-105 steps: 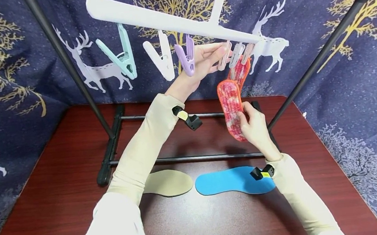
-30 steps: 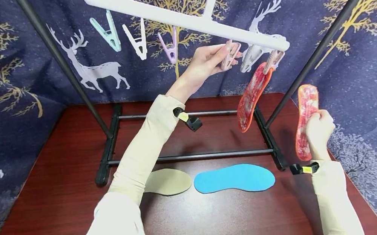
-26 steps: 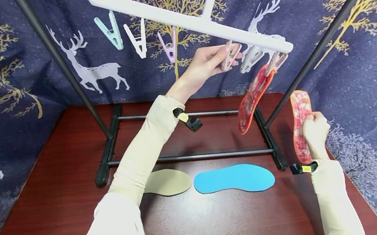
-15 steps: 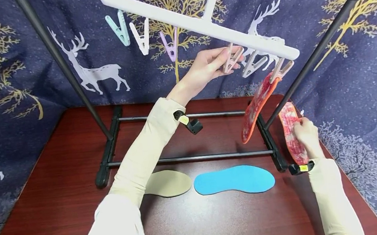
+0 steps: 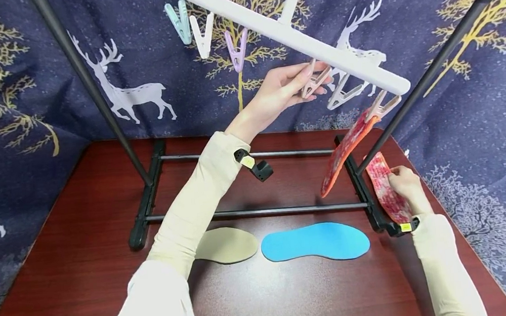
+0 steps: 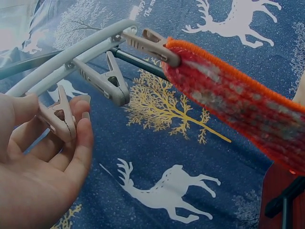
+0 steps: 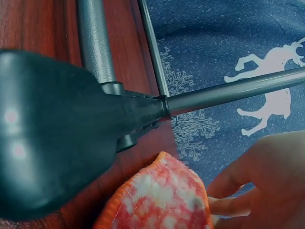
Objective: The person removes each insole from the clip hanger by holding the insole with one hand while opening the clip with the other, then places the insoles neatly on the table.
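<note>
My left hand (image 5: 285, 86) holds a pale pink clip (image 6: 61, 119) on the white hanger (image 5: 286, 30), its thumb on one arm and its fingers behind. Beside that clip, a grey clip (image 6: 107, 86) hangs with nothing in its jaws. The end clip (image 5: 381, 107) bites the top of a red patterned insole (image 5: 346, 151) with orange edging, which dangles slantwise over the table. At the right, low by the rack's foot, my right hand (image 5: 406, 186) grips a matching red insole (image 5: 386, 188) by its side edge; in the right wrist view my fingers (image 7: 231, 205) meet that edge.
A beige insole (image 5: 227, 245) and a blue insole (image 5: 314, 242) lie on the dark red table (image 5: 266, 299). Mint (image 5: 179, 22), white (image 5: 202, 35) and purple (image 5: 237, 50) clips hang on the hanger's left half. The black rack's post (image 5: 428, 75) and foot (image 7: 52, 133) stand beside my right hand.
My right hand first carried the red insole rightward away from the hanger, then lowered it toward the table. The hanger has turned and its right end dips. My left hand stays at the pink clip.
</note>
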Motion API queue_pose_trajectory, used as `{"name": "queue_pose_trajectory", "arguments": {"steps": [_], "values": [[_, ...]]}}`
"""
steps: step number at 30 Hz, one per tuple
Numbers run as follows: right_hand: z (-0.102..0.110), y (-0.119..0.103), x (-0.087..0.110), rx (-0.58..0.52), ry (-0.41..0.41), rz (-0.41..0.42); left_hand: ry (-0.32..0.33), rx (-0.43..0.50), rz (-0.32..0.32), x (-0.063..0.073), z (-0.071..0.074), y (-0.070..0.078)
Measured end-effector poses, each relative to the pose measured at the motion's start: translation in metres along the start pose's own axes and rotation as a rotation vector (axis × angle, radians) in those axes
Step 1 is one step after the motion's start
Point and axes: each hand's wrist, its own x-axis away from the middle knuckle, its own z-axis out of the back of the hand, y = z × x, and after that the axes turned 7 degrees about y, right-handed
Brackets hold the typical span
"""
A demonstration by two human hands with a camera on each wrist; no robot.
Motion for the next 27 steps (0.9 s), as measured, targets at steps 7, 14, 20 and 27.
{"name": "queue_pose_trajectory", "arguments": {"steps": [7, 14, 20, 27], "values": [[0.003, -0.002, 0.007, 0.018, -0.008, 0.0, 0.022, 0.024, 0.005, 0.001, 0.002, -0.002], [0.012, -0.014, 0.02, 0.051, 0.072, 0.048, 0.02, -0.003, 0.004, 0.001, 0.004, -0.008], [0.023, -0.037, 0.038, -0.005, 0.17, 0.124, 0.032, 0.009, 0.03, 0.002, 0.002, -0.009], [0.031, -0.079, 0.057, -0.274, 0.224, 0.333, 0.058, -0.008, 0.057, 0.003, 0.001, -0.006]]}}
